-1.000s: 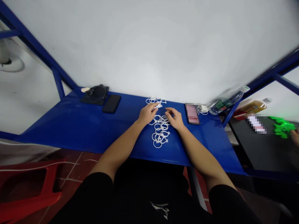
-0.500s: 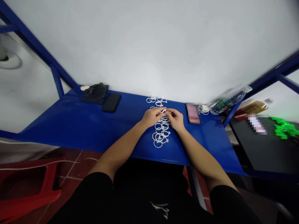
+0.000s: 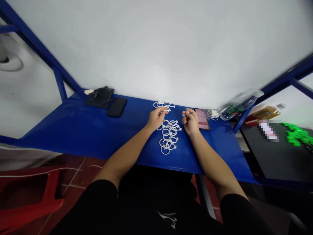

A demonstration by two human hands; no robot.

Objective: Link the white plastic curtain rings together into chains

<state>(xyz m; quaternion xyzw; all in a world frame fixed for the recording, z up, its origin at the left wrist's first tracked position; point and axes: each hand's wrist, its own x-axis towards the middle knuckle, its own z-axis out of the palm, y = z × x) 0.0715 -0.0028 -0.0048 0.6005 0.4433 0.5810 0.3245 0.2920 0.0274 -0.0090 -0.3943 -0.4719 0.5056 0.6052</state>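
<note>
My left hand (image 3: 156, 118) is closed in a pinch over the far part of the white rings; a bit of white shows at its fingertips, but I cannot make out whether it is held. To the right, my right hand (image 3: 191, 122) has its fingers curled round a white plastic ring (image 3: 184, 114), mostly hidden by the fingers. Between the two wrists lies a column of overlapping white rings (image 3: 165, 132) with small knobs on their rims. Another small group of white rings (image 3: 158, 104) sits by the wall, just beyond my left hand.
On the blue table (image 3: 97, 130) lie a black phone (image 3: 117, 107) and a crumpled black bag (image 3: 100, 97) at left. A second phone (image 3: 202, 118), a white cable (image 3: 215, 114) and a plastic bottle (image 3: 241, 105) are at right. A red stool (image 3: 52, 192) stands on the floor.
My hands have come apart: the right has moved right with a white piece in its fingers, the left slightly back toward the far rings. More of the ring column shows between them.
</note>
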